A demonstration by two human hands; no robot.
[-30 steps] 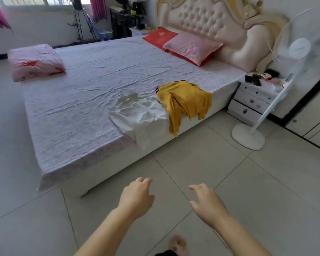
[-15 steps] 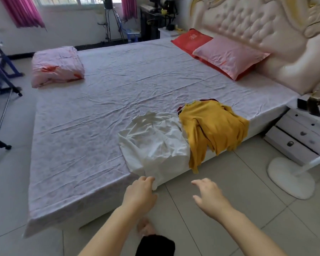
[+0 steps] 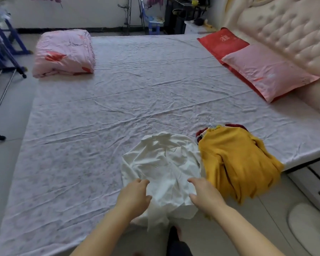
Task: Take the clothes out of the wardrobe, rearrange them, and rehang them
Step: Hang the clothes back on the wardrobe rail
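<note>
Reaching farther forward than a moment ago, the left hand is at 8 o'clock and the right hand at 4 o'clock of the white shirt on the bed's near edge, both hands loosely spread, gripping nothing (contact unclear), the yellow sweater touching it at 3 o'clock.

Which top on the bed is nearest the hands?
The white shirt: the left hand and right hand are over its hem, while the yellow sweater lies further right.
</note>
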